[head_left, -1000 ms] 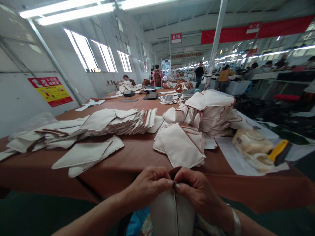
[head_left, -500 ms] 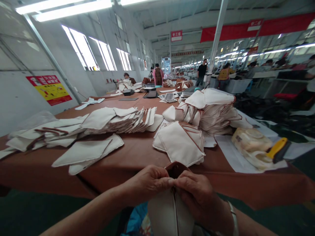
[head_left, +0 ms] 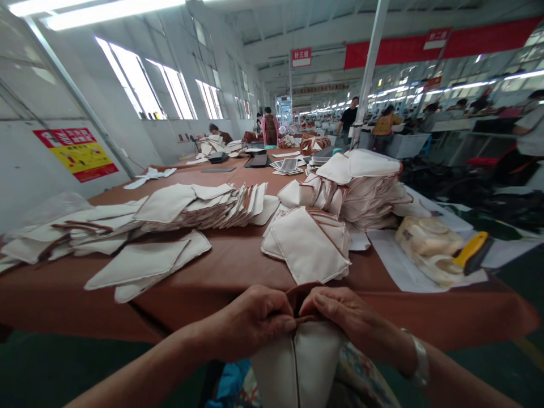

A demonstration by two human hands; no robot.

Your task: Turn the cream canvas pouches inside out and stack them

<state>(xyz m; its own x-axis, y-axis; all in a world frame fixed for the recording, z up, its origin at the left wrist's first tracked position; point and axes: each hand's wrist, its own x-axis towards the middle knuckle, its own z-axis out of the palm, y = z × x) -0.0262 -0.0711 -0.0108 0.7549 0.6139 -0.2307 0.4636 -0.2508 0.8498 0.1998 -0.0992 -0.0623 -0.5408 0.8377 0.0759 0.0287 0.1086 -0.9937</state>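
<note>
Just off the table's near edge, my left hand (head_left: pixel 255 320) and my right hand (head_left: pixel 346 317) pinch the top of a cream leather-like piece (head_left: pixel 317 360) from either side. A dark brown seam runs down its middle, and brown material shows at the top between my fingers. Its lower part hangs over my lap. Both hands have curled fingers; the right wears a silver bracelet at the wrist. Right beyond them lies a small stack of cream panels (head_left: pixel 312 243) with brown edges. Two loose cream panels (head_left: pixel 140 263) lie to the left.
The brown-covered table (head_left: pixel 238 255) bears a long row of cream panels (head_left: pixel 170 204) and a taller pile (head_left: pixel 369 195). At right, a cut plastic jug (head_left: pixel 429 243) and a yellow-and-black handled tool (head_left: pixel 474 252) rest on white paper (head_left: pixel 391 266). People work farther back.
My right hand has moved slightly right, opening a gap between the hands where brown material shows. The seam now lies more exposed. The view has shifted a little.
</note>
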